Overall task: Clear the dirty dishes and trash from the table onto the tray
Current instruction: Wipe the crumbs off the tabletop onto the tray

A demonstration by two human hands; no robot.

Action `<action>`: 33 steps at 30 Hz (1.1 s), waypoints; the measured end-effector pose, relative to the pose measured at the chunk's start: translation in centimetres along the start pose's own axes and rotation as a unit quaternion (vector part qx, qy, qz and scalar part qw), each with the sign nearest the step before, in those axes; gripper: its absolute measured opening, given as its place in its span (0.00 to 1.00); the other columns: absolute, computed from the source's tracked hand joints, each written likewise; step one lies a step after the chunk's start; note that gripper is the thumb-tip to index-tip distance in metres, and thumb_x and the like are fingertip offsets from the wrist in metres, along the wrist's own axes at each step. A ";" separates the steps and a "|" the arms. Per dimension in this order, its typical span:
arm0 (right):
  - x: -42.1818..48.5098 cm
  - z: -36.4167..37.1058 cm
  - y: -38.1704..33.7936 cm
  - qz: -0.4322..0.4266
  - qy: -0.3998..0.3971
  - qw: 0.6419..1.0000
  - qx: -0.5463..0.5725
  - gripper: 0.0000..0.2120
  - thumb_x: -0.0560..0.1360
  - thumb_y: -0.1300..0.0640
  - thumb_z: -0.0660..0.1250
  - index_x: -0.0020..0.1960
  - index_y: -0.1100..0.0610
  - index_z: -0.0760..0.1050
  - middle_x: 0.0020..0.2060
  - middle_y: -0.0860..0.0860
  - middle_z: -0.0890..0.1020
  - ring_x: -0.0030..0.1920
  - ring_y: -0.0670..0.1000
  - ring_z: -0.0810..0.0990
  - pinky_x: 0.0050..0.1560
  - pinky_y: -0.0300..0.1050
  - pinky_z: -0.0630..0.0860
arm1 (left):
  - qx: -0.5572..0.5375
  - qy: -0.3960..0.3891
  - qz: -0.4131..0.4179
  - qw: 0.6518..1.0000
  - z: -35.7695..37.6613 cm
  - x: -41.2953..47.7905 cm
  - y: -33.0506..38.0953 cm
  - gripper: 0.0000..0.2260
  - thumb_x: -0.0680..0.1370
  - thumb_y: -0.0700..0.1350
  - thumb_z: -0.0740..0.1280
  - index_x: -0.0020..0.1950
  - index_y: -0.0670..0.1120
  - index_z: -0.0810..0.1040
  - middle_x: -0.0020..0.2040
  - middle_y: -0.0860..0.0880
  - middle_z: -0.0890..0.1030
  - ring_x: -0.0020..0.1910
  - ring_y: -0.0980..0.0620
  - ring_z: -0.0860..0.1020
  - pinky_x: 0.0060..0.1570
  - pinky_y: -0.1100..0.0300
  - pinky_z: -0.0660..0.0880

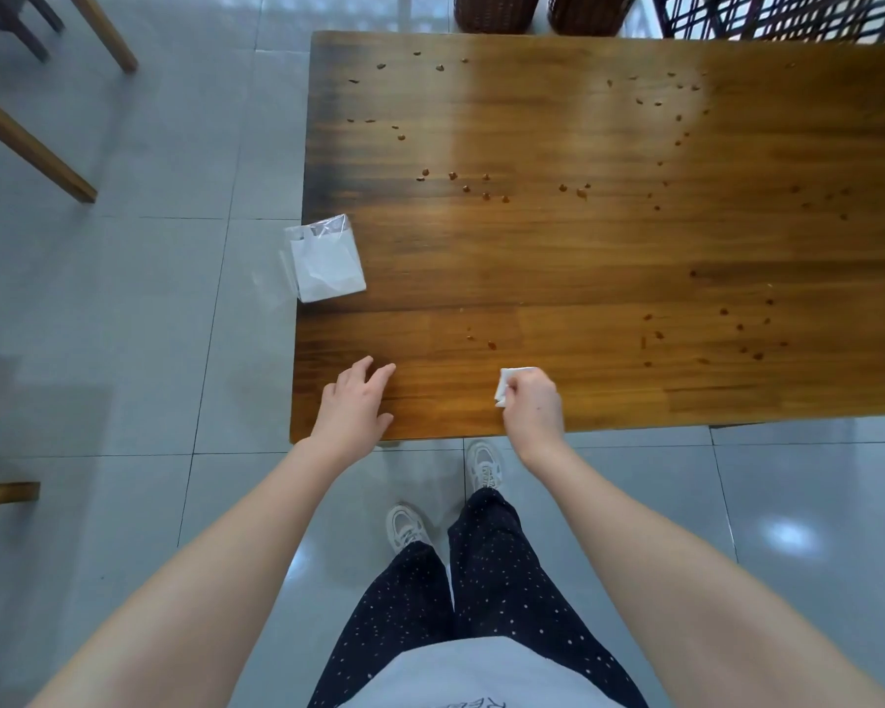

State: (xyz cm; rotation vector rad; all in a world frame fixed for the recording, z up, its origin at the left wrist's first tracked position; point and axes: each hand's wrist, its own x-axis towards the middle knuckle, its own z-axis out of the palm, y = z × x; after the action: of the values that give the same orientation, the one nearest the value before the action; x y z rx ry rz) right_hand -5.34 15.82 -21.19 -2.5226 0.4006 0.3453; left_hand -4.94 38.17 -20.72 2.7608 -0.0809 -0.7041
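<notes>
A brown wooden table [583, 258] fills the upper right of the head view. Small brown crumbs [461, 184] lie scattered over its top. A white tissue pack in clear plastic [325, 260] overhangs the table's left edge. My right hand [532, 406] grips a folded white tissue [507, 383] just above the table near its front edge. My left hand [356, 406] hovers at the front left corner with its fingers spread and relaxed, holding nothing. No tray or dishes are in view.
Wooden chair legs [32, 150] stand on the grey tiled floor at the left. Two wicker baskets [496, 10] and a dark lattice chair [788, 15] stand beyond the table's far edge. My legs and white shoes are below the front edge.
</notes>
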 end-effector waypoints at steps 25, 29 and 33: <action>8.3 -1.0 -2.7 -0.075 0.000 0.995 -0.060 0.09 0.77 0.68 0.58 0.47 0.64 0.77 0.46 0.57 0.74 0.44 0.57 0.76 0.44 0.50 0.75 | 0.042 -0.035 -0.029 0.998 0.0 1.3 -0.2 0.29 0.81 0.53 0.61 0.79 0.55 0.50 0.80 0.47 0.46 0.78 0.44 0.48 0.73 0.40 0.52; 5.2 2.2 -5.6 -0.162 -0.056 0.980 -0.101 0.07 0.76 0.71 0.59 0.43 0.63 0.73 0.41 0.53 0.69 0.40 0.56 0.74 0.37 0.45 0.67 | 0.037 -0.036 -0.032 0.998 0.0 1.4 0.0 0.29 0.81 0.53 0.60 0.79 0.54 0.50 0.80 0.47 0.46 0.78 0.44 0.48 0.73 0.41 0.52; 5.7 2.3 -5.6 -0.179 -0.076 0.978 -0.070 0.07 0.78 0.68 0.59 0.45 0.64 0.75 0.44 0.54 0.73 0.42 0.55 0.76 0.41 0.49 0.75 | 0.031 -0.022 -0.032 0.999 -0.2 1.5 0.0 0.28 0.81 0.53 0.59 0.78 0.55 0.52 0.80 0.47 0.48 0.78 0.44 0.50 0.73 0.43 0.51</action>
State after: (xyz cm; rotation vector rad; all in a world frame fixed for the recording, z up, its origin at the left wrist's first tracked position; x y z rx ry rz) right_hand 1.52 20.39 -22.22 -2.6161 -0.1443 0.4313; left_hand -3.53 38.05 -21.24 2.8178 -0.0254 -0.7924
